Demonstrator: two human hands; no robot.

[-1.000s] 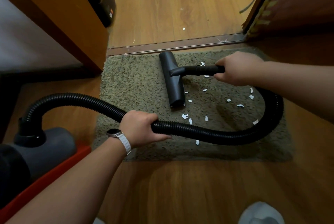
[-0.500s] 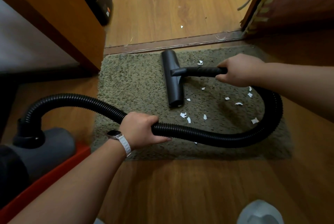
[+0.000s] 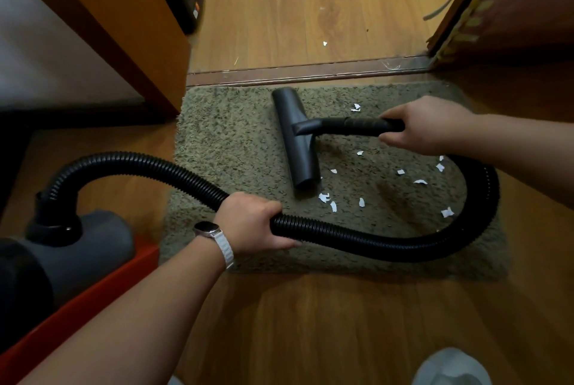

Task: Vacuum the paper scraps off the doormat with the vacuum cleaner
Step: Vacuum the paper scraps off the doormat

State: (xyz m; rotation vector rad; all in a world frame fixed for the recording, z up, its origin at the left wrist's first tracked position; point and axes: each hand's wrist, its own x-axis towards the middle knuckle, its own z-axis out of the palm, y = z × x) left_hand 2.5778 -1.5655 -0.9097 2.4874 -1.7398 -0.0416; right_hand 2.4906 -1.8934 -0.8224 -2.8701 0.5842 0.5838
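A shaggy olive doormat (image 3: pixel 230 148) lies on the wood floor below the door threshold. Several white paper scraps (image 3: pixel 324 197) are scattered over its right half. The black floor nozzle (image 3: pixel 298 142) rests flat on the mat, lengthwise toward the threshold. My right hand (image 3: pixel 425 125) grips the nozzle's short tube at the right. My left hand (image 3: pixel 251 223), with a white watch on the wrist, holds the black ribbed hose (image 3: pixel 388 244), which loops around the mat's right side. The grey vacuum body (image 3: pixel 77 248) stands at the lower left.
A wooden cabinet (image 3: pixel 133 27) stands at the upper left beside the mat. A dark wooden door (image 3: pixel 512 5) is at the upper right. A few scraps (image 3: pixel 325 43) lie on the floor beyond the threshold strip (image 3: pixel 310 72). A red base edge (image 3: pixel 93 300) runs under the vacuum.
The nozzle and my right hand have shifted slightly rightward across the mat, and a few scraps near the nozzle are gone. My left hand keeps its hold on the hose.
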